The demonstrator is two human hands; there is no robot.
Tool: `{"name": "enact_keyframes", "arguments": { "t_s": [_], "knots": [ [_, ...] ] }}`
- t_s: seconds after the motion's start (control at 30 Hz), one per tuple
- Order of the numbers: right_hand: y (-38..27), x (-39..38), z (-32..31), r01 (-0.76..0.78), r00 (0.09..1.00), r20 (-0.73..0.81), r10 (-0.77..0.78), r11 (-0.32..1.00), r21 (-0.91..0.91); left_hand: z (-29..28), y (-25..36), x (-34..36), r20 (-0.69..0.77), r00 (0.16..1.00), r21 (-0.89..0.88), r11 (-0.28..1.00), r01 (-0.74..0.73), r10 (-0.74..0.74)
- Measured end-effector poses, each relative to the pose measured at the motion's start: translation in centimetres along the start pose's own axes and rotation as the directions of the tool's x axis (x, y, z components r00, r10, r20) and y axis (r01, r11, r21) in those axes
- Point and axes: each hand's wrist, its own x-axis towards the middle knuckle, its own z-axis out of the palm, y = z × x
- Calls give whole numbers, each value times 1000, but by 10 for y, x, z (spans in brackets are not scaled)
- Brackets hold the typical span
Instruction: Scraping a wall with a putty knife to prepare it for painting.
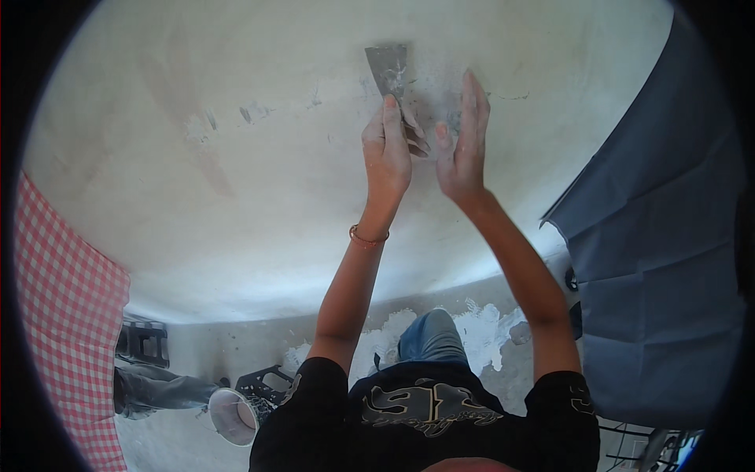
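My left hand (391,141) is closed on a putty knife (385,67), its dusty grey blade pointing up over the pale plastered wall (244,181). To its right, my right hand (464,149) has its fingers straight and pointing up, coated with whitish dust, with nothing held. It is at the wall beside a greyish patch; I cannot tell whether it touches the surface. Small dark marks and a thin crack run across the wall near both hands.
A red checked cloth (67,322) hangs at left, a dark grey sheet (653,291) at right. Below are the floor (185,350) with white splatter, a white bucket (233,417), black plastic stools (145,342) and another person's trousered leg (157,389). My bent knee (432,338) shows beneath my arms.
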Motion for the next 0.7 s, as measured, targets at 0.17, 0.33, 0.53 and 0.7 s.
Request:
{"name": "enact_keyframes", "arguments": {
  "t_s": [0.17, 0.33, 0.53, 0.7],
  "knots": [
    [-41, -65, -13, -615, 780, 248, 575, 630, 475, 27, -3, -26, 49, 957, 254, 923, -288, 286],
    [-12, -38, -37, -640, 755, 323, 571, 533, 553, 53, 0, -20, 198, 956, 254, 930, -264, 218],
    [10, 5, -67, -759, 610, 510, 606, 262, 596, 61, 5, 34, 314, 670, 716, 296, -633, 673],
    [9, 19, -78, -778, 628, 508, 590, 447, 442, 55, -9, 85, 428, 522, 836, -103, -540, 737]
  ]
}}
